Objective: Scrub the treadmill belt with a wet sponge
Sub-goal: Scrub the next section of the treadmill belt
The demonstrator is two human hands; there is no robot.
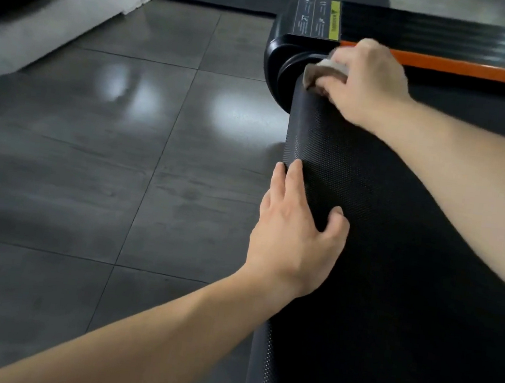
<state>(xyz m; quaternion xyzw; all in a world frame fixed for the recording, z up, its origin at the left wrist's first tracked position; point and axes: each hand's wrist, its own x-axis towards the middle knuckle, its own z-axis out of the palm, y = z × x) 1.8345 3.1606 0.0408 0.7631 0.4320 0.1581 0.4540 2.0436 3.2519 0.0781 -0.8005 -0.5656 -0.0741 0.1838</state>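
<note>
Glossy grey floor tiles (pixel 98 148) lie left of the black textured treadmill belt (pixel 365 235); the left hand (pixel 293 233) rests flat with straight fingers on its rounded end; farther away, the right hand (pixel 364 81) grips a pale sponge (pixel 321 71) on the belt.

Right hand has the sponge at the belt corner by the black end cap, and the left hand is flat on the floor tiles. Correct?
Not quite. The head view shows the left hand resting on the rounded end of the belt, not the floor tiles. The right hand does hold the sponge by the black end cap.
</note>
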